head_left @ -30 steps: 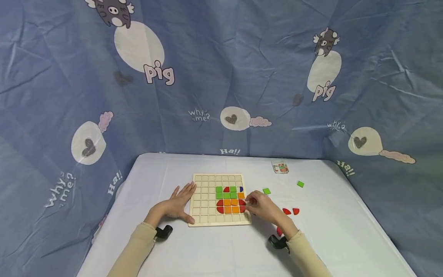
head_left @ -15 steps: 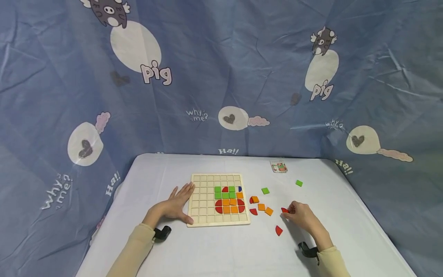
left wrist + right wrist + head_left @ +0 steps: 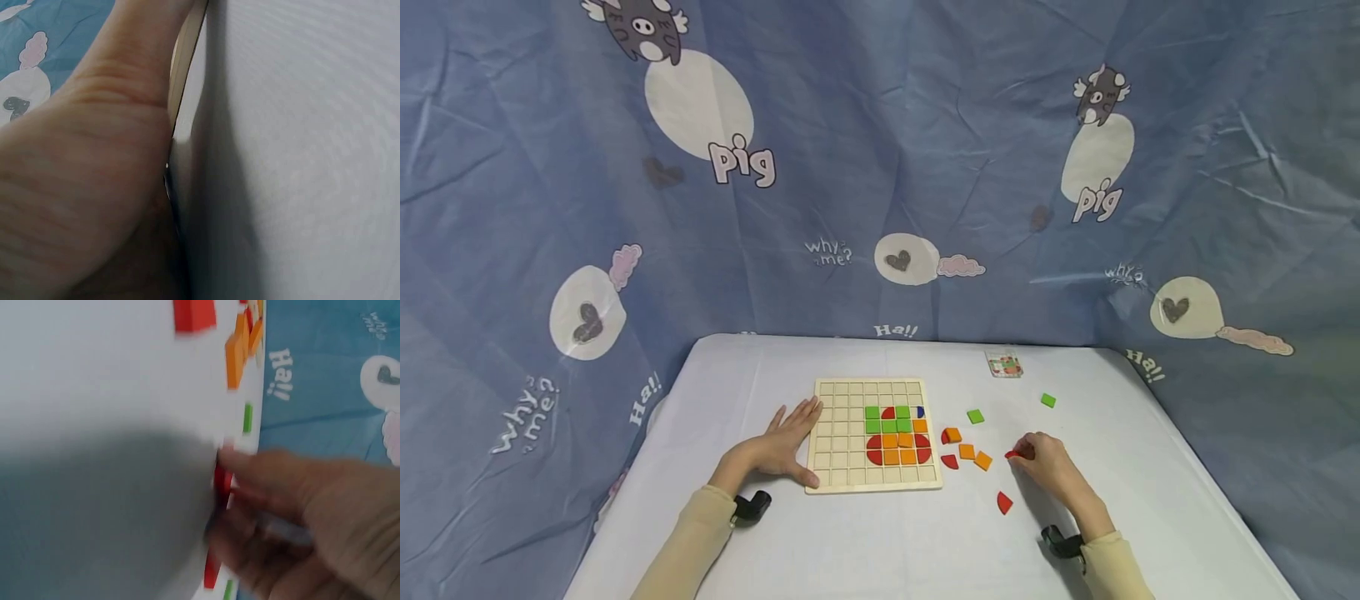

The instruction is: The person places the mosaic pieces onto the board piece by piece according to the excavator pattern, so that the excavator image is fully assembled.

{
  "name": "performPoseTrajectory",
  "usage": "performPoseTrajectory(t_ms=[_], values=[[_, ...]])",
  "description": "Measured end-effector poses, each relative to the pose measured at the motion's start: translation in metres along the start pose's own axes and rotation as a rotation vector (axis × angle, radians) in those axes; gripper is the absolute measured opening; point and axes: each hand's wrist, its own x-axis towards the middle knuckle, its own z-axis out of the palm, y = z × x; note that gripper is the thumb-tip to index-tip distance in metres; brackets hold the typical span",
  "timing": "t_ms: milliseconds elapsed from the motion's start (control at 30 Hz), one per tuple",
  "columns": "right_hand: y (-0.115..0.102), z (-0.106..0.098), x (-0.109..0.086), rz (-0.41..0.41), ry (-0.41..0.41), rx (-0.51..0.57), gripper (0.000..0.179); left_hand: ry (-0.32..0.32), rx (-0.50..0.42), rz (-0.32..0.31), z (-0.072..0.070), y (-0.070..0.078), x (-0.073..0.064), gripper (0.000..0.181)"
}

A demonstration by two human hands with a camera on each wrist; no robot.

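Note:
A square wooden grid board (image 3: 841, 457) lies on the table, partly filled with green, orange and red tiles and one blue piece (image 3: 921, 412). My left hand (image 3: 781, 443) rests with spread fingers along the board's left edge. Right of the board, my right hand (image 3: 1051, 468) pinches a red quarter-circle tile (image 3: 1011, 454) between thumb and fingertips, close to the tabletop. The right wrist view shows this red tile (image 3: 223, 478) at the fingertips and a second red tile (image 3: 212, 572) below them, which the hand hides in the head view.
Loose orange squares (image 3: 982, 461) and red quarter circles (image 3: 950, 462) lie just right of the board. Another red quarter circle (image 3: 1004, 502) is nearer the front. Two green squares (image 3: 975, 417) and a small picture card (image 3: 1003, 364) lie farther back.
My right hand has moved right from the board's right edge to the red quarter-circle tiles and taken hold of one, uncovering loose orange and red tiles. My left hand has stayed in place.

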Motion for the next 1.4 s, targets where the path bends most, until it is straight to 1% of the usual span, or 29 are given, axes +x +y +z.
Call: performPoseTrajectory(t_ms=[100,200,333,533,567,633,733,833,1000,1100,1233,1400], values=[[0.005,0.000,0.004,-0.069,-0.028,0.021,0.015,-0.005,-0.003,-0.001,-0.001,0.000,-0.002,0.138],[0.010,-0.001,0.006,-0.100,-0.054,0.034,0.017,-0.004,-0.004,0.009,-0.002,0.001,-0.004,0.137],[0.014,-0.002,0.007,-0.152,-0.067,0.031,0.020,-0.001,-0.002,0.015,-0.004,0.000,-0.006,0.136],[0.012,-0.001,0.012,-0.131,-0.060,0.052,0.020,-0.001,0.003,-0.003,-0.002,-0.003,-0.005,0.137],[0.010,0.000,0.013,-0.135,-0.054,0.062,0.020,-0.002,0.003,-0.002,-0.002,-0.004,-0.004,0.138],[0.006,0.002,0.016,-0.168,-0.042,0.084,0.020,-0.001,0.007,0.000,-0.001,-0.004,-0.004,0.138],[-0.010,0.006,0.025,-0.232,-0.026,0.124,0.020,-0.009,0.014,-0.002,-0.001,-0.005,-0.004,0.138],[-0.034,0.011,0.039,-0.292,-0.031,0.148,0.019,-0.010,0.022,-0.006,-0.001,-0.004,-0.003,0.138],[-0.081,0.027,0.067,-0.366,-0.071,0.149,0.016,-0.020,0.028,-0.003,-0.002,-0.001,-0.002,0.136],[-0.104,0.040,0.083,-0.410,-0.111,0.132,0.014,-0.028,0.022,0.002,-0.002,0.001,-0.002,0.136],[-0.128,0.055,0.103,-0.450,-0.158,0.118,0.014,-0.032,0.029,-0.004,-0.002,0.002,-0.002,0.137],[-0.150,0.069,0.125,-0.515,-0.160,0.118,0.014,-0.030,0.032,-0.013,-0.001,0.000,-0.002,0.139]])
